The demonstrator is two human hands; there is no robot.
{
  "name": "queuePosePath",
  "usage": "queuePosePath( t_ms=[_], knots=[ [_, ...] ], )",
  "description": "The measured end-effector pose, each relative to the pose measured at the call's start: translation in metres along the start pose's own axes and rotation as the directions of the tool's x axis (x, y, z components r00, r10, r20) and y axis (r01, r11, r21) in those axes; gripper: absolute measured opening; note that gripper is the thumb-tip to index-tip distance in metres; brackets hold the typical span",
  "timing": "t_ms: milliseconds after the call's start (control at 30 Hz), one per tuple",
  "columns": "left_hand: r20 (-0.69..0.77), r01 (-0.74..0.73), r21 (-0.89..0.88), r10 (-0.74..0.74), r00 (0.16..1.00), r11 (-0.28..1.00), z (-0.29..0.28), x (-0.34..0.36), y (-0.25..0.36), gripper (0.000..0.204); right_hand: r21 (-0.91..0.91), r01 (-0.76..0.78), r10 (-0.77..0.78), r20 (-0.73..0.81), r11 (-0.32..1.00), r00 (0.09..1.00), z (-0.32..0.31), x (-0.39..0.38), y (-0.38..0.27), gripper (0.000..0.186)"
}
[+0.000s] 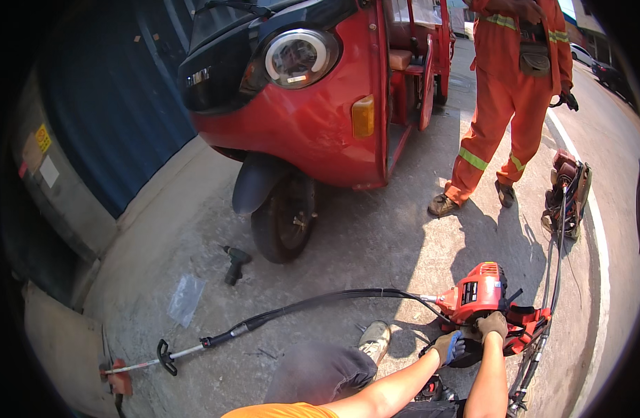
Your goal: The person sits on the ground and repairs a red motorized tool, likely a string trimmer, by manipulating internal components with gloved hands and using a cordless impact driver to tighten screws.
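Looks like you're working under the engine [476, 292], lower right of the frame, left hand [447, 347] and right hand [492, 325] sitting half-curled, can't tell on what, so the next move's probably calling for steadying it.

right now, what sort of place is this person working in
Most likely a paved roadside strip outside a building: a red vehicle with a single front wheel stands beside a dark blue ribbed metal door or wall, and a sunlit road with cars runs along the right.
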State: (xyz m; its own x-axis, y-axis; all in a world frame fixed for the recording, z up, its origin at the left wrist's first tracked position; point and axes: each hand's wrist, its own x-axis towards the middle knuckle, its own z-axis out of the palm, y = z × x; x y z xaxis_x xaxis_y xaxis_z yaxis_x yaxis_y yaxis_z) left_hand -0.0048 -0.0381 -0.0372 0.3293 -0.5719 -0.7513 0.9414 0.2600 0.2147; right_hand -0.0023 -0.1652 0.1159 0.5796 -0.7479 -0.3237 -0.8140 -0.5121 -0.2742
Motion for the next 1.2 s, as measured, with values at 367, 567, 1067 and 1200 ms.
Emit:
queuePosePath(
  t_ms=[367, 567, 1067, 1200],
  knots=[
    [0.021, 0.006, -0.029, -0.005, 1.0, 1.0, -0.014, -0.021, 0.038, 0.017, -0.066, -0.008, 0.021, 0.195, 0.998, 0.981, -0.007, 0.013, -0.009, 0.047],
    [0.023, 0.024, -0.052, -0.023, 0.999, 0.998, 0.012, -0.004, 0.033, 0.023, -0.003, -0.04, 0.039, 0.237, 0.999, 0.971, -0.019, 0.017, 0.007, 0.051],
    [0.126, 0.197, -0.409, -0.159, 0.979, 0.891, 0.05, 0.009, -0.012, 0.026, 0.044, -0.577, 0.549, -0.377, 0.815, 0.747, -0.198, -0.407, 0.267, 0.065],
    [0.038, 0.162, -0.435, -0.162, 0.986, 0.886, 0.045, 0.02, -0.005, 0.031, -0.008, -0.726, 0.703, -0.242, 0.687, 0.668, -0.155, -0.456, 0.293, 0.061]
  ],
)
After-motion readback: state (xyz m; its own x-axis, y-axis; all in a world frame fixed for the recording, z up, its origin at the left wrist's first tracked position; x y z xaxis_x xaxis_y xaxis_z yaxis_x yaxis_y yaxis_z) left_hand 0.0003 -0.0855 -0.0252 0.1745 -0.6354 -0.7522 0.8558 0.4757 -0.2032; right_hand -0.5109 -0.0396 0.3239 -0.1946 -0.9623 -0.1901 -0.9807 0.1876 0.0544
